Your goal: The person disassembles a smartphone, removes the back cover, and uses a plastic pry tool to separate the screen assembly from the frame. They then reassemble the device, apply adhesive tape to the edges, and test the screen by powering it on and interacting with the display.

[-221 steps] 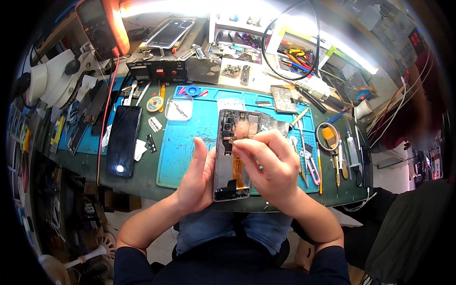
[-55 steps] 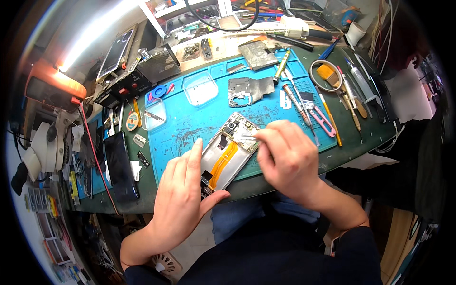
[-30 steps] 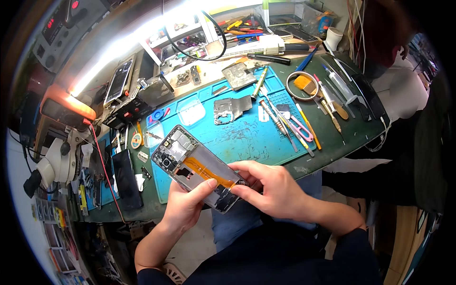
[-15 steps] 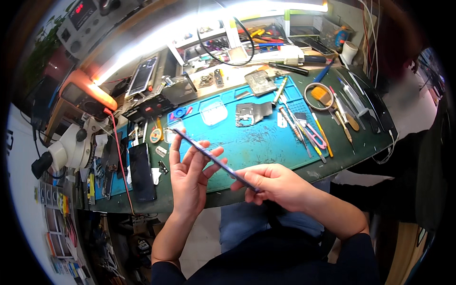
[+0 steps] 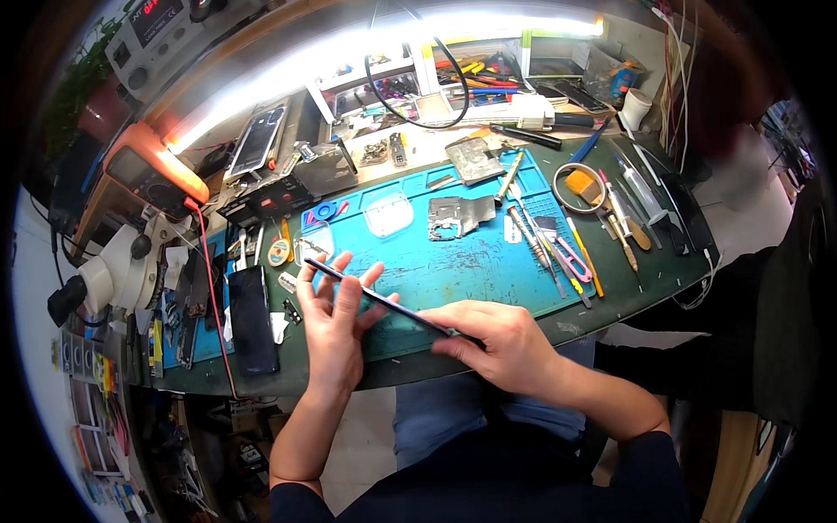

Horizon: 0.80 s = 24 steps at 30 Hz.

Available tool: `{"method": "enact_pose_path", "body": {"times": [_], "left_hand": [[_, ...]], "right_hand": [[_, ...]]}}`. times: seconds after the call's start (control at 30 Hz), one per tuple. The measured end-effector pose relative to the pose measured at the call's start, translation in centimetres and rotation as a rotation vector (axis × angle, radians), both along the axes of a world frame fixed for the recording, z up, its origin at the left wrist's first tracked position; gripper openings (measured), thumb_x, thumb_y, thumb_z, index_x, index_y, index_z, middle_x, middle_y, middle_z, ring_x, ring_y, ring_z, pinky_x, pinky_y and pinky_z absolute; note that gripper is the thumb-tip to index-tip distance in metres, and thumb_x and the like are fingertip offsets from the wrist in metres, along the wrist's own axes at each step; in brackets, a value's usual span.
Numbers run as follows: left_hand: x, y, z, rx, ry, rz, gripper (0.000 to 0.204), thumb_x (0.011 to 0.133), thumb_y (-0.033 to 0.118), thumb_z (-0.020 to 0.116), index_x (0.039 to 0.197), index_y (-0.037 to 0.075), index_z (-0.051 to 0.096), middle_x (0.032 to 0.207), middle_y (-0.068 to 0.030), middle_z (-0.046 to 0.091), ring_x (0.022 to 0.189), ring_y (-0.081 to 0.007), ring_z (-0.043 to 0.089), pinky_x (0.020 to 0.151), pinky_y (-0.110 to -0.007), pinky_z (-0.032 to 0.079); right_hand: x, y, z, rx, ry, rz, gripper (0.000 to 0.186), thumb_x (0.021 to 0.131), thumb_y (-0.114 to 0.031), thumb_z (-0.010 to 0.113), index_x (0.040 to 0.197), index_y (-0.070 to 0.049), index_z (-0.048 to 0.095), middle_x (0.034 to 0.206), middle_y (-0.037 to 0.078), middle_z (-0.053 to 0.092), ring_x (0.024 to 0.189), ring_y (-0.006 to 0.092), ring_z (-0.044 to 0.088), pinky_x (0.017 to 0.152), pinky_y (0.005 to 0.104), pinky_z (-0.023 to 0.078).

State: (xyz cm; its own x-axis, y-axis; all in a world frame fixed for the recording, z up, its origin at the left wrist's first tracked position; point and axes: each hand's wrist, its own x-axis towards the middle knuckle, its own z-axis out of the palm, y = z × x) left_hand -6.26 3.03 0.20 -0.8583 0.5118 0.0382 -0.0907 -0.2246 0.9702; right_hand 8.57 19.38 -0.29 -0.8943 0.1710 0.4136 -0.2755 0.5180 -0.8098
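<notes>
A thin dark phone (image 5: 397, 309), seen almost edge-on, slants between my hands above the near edge of the blue work mat (image 5: 410, 270). My right hand (image 5: 513, 347) pinches its lower right end between thumb and fingers. The upper left end rests in my left hand (image 5: 330, 344), palm turned up, with the thumb on the near side and the fingers spread behind. The phone's broad faces are mostly hidden at this angle. Beyond it on the mat lie a metal-and-black phone part (image 5: 458, 216) and a small clear tray (image 5: 388, 213).
A second black phone (image 5: 253, 321) lies left of the mat. Screwdrivers, tweezers and a pink-handled tool (image 5: 571, 259) lie to the right, beside a tape ring (image 5: 579, 181). An orange multimeter (image 5: 148, 170) and a white microscope arm (image 5: 109, 275) stand at the left.
The phone and both hands have shifted slightly left in view. My right hand has turned more palm-down over its end, and the phone lies at a flatter slant.
</notes>
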Motion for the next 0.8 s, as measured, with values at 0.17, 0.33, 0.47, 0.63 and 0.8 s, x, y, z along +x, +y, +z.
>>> {"method": "enact_pose_path", "body": {"times": [0.17, 0.33, 0.47, 0.63, 0.8], "left_hand": [[-1.6, -0.7, 0.6, 0.091, -0.088, 0.014, 0.056, 0.102, 0.021, 0.063, 0.143, 0.006, 0.028, 0.143, -0.0163, 0.037, 0.131, -0.0334, 0.055, 0.091, -0.052, 0.062], [-3.0, -0.3, -0.2, 0.000, 0.039, 0.073, 0.056, 0.100, 0.023, 0.065, 0.144, 0.008, 0.034, 0.137, -0.0138, 0.038, 0.136, -0.0256, 0.047, 0.098, -0.052, 0.058], [-3.4, 0.9, 1.0, -0.041, 0.064, 0.082, 0.049, 0.099, 0.017, 0.066, 0.141, 0.009, 0.042, 0.132, -0.0104, 0.043, 0.123, -0.0196, 0.053, 0.100, -0.050, 0.056], [-5.3, 0.4, -0.4, -0.085, 0.136, 0.132, 0.040, 0.098, 0.018, 0.071, 0.131, 0.008, 0.051, 0.109, -0.0014, 0.056, 0.101, -0.0106, 0.055, 0.089, -0.029, 0.050], [-4.8, 0.5, -0.4, -0.025, 0.275, 0.199, 0.036, 0.097, 0.019, 0.074, 0.124, 0.004, 0.055, 0.104, 0.0001, 0.059, 0.095, -0.0073, 0.055, 0.088, -0.023, 0.044]], "right_hand": [[-0.6, 7.1, 0.3, 0.623, -0.126, -0.428, 0.021, 0.094, -0.027, 0.068, 0.102, -0.008, 0.072, 0.098, 0.009, 0.070, 0.094, 0.0288, 0.065, 0.080, 0.0395, 0.052], [-0.3, 12.4, -0.1, 0.931, -0.232, -0.647, 0.007, 0.088, -0.012, 0.066, 0.091, -0.006, 0.070, 0.097, 0.008, 0.064, 0.098, 0.0269, 0.061, 0.083, 0.0406, 0.051], [-1.8, 13.0, 1.2, 0.741, -0.279, -0.500, 0.018, 0.086, -0.024, 0.076, 0.093, -0.008, 0.070, 0.099, 0.009, 0.062, 0.101, 0.0281, 0.061, 0.087, 0.0406, 0.051], [-4.0, 12.5, 3.6, 0.550, -0.696, -0.306, 0.026, 0.084, -0.030, 0.080, 0.099, -0.011, 0.069, 0.106, 0.011, 0.064, 0.106, 0.0300, 0.063, 0.092, 0.0419, 0.051], [-4.0, 11.5, 3.7, 0.531, -0.697, -0.387, 0.036, 0.084, -0.027, 0.079, 0.111, -0.008, 0.065, 0.113, 0.012, 0.066, 0.110, 0.0306, 0.064, 0.094, 0.0417, 0.050]]}}
